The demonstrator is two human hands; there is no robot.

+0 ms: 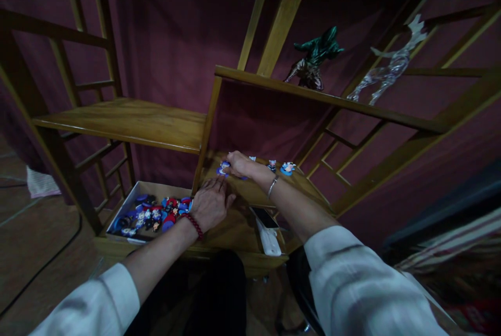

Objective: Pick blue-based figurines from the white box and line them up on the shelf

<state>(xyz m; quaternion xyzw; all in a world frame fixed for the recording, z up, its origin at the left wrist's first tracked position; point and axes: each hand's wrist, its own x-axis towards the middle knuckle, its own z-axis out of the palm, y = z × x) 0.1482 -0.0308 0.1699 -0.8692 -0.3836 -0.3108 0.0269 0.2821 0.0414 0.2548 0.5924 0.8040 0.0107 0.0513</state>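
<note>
My right hand point(239, 164) reaches onto the low wooden shelf point(250, 190), its fingers closed at a small blue-and-white figurine point(223, 168). The hand hides part of the contact. My left hand point(211, 203) lies palm down just in front, fingers stretched toward that figurine, holding nothing that I can see. Farther right on the same shelf stand a dark-and-pink figurine point(272, 165) and a figurine on a blue base point(287, 168). An open box point(129, 203) of jumbled small figurines point(152, 216) sits to the left of my left hand.
A white device with a dark screen point(268, 231) lies near the front edge. Above, a green-and-bronze statue point(315, 59) and a clear deer statue point(391, 67) stand on the upper shelf point(274, 84). A wooden side shelf point(129, 119) juts over the box. A cable point(50, 260) runs across the floor.
</note>
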